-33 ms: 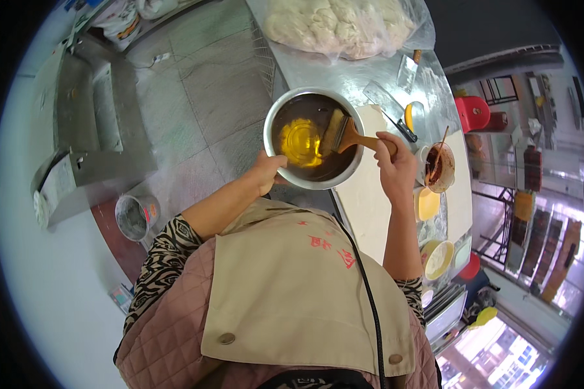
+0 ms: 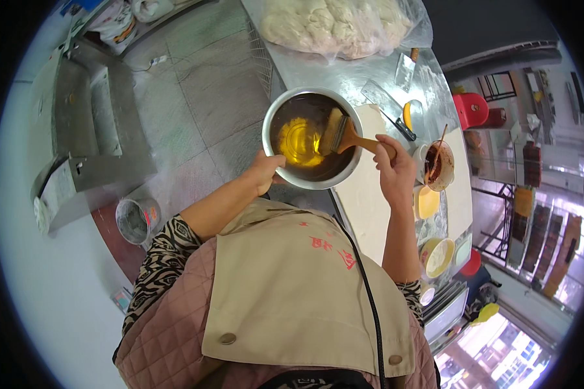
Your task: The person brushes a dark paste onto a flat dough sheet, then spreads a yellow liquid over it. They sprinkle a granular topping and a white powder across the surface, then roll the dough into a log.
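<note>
- At far left, a grey metal trough (image 2: 81, 107) stands on the tiled floor, with an open bucket (image 2: 151, 223) near its lower right end.
- Left of centre, the person's left hand (image 2: 265, 172) grips the lower left edge of a round metal pot, thumb over the rim.
- At centre, the pot (image 2: 311, 184) overlaps the table edge in this view and contains clear yellow liquid (image 2: 297, 144).
- Within the pot's right half is a wide, flat brush (image 2: 352, 137), bristles pointing left; whether their tips touch the liquid is hard to tell.
- Above the pot, a clear bag of pale dough (image 2: 337, 26) lies on the metal table (image 2: 318, 71).
- Right of the pot, a pale flat sheet (image 2: 363, 207) covers part of the table.
- The right hand (image 2: 396, 162) is closed around the brush's wooden handle, above this sheet.
- Further right are a black-handled knife (image 2: 405, 128), a bowl (image 2: 446, 175) of dark red paste with a stick in it, and a yellow container (image 2: 427, 202).
- Beyond the table is a red seat (image 2: 472, 111).
</note>
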`<action>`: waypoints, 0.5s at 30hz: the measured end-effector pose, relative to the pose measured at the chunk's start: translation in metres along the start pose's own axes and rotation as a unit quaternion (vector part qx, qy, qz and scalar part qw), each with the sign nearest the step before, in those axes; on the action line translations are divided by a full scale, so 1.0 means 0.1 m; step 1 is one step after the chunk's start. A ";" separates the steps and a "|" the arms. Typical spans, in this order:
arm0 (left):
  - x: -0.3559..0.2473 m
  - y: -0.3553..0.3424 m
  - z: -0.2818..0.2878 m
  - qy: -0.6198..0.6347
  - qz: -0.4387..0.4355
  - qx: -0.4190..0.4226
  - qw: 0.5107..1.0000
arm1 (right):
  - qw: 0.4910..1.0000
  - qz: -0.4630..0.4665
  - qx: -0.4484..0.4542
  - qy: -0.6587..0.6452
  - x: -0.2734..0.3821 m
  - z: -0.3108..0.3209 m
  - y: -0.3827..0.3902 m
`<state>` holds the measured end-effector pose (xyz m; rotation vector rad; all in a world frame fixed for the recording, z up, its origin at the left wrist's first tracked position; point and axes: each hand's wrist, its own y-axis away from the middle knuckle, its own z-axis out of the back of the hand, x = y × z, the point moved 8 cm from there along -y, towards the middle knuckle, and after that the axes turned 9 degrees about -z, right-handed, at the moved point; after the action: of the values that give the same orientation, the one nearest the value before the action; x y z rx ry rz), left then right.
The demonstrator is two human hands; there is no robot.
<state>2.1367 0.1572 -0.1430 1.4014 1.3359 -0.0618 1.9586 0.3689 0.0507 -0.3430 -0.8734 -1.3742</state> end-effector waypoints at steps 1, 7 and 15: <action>-0.03 -0.05 0.03 -0.021 0.011 -0.003 1.000 | 0.998 0.036 0.018 -0.042 0.03 -0.01 0.07; -0.29 -0.39 -0.02 -0.029 -0.003 0.021 0.999 | 0.985 0.011 0.082 -0.149 -0.08 -0.13 0.27; -0.35 -0.42 -0.13 -0.045 0.028 0.048 0.997 | 0.992 -0.059 0.071 -0.091 -0.39 -0.39 0.35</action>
<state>2.0864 0.1319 -0.1422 1.4986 1.2326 -0.1516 2.0062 0.3767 0.0068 -0.3139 -1.1513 -1.3954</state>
